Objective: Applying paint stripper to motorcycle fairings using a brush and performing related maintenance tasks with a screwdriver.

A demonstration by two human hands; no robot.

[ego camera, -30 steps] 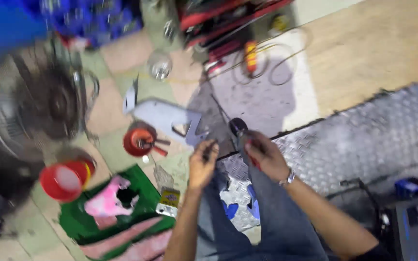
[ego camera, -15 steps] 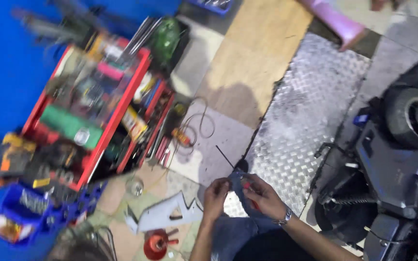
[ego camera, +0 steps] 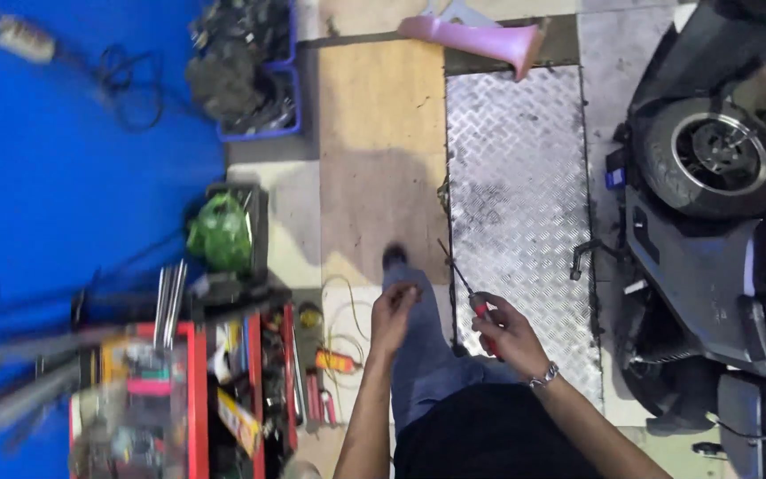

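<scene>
Single head camera looks steeply down, near the hands.

Screwdriver (ego camera: 482,312): red handle, dark shaft. Tool cart (ego camera: 192,390): red frame. Floor plate (ego camera: 516,204): grey metal, raised diamond tread pattern. Wall (ego camera: 46,177): solid blue. Bag (ego camera: 221,232): green. Panel (ego camera: 476,37): pink. Crate (ego camera: 259,80): blue. Scooter (ego camera: 720,266): dark grey body, black tyre. Trousers (ego camera: 418,355): blue denim.
</scene>
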